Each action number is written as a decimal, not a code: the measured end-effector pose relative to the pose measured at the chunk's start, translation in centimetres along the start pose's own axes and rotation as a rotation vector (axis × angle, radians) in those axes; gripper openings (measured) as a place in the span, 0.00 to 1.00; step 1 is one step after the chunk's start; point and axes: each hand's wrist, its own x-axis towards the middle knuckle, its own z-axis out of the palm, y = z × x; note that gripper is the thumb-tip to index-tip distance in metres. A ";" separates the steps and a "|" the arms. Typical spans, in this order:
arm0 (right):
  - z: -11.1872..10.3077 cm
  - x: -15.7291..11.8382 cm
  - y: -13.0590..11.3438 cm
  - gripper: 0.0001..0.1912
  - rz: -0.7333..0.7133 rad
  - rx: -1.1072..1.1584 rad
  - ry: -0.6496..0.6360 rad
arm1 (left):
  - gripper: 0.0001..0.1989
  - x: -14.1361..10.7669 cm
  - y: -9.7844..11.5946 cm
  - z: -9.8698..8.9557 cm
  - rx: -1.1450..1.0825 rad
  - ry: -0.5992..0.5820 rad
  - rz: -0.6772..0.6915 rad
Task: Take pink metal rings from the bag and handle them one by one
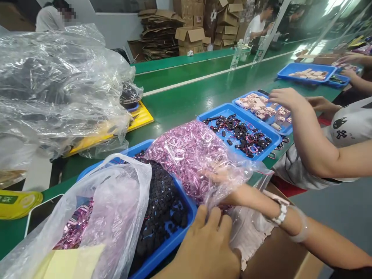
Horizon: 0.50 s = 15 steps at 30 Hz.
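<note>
A clear plastic bag (186, 151) full of shiny pink rounded frames lies over the edge of a blue tray (162, 255). My left hand (207, 244) is closed, its curled fingers gripping the bag's plastic near the mouth. My right hand (222, 178), with a white band on its wrist, reaches inside the bag. Its fingers look stretched out among the frames, partly hidden by plastic. Many small black parts (162, 193) fill the tray beneath. At the left, a second, whitish bag (116, 209) holds more pink pieces, with a pale yellow paper (72, 263) at its front.
Beyond the bag are blue trays of black wired parts (241, 133) and beige parts (258, 104). A co-worker's arm (308, 131) reaches there from the right. Large plastic wrapping (58, 89) covers the left, over a yellow board (142, 118). A cardboard box (273, 248) stands below the bench.
</note>
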 end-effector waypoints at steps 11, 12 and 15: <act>-0.5 0.8 2.9 0.21 -0.040 0.084 0.051 | 0.16 -2.6 -0.6 -4.2 -0.078 -0.035 -0.116; -0.3 0.8 2.9 0.19 -0.031 0.118 0.060 | 0.17 -2.7 -0.6 -4.1 -0.090 -0.024 -0.118; 0.4 1.1 2.9 0.12 0.009 0.274 0.104 | 0.18 -2.9 -0.9 -3.6 -0.131 0.029 -0.137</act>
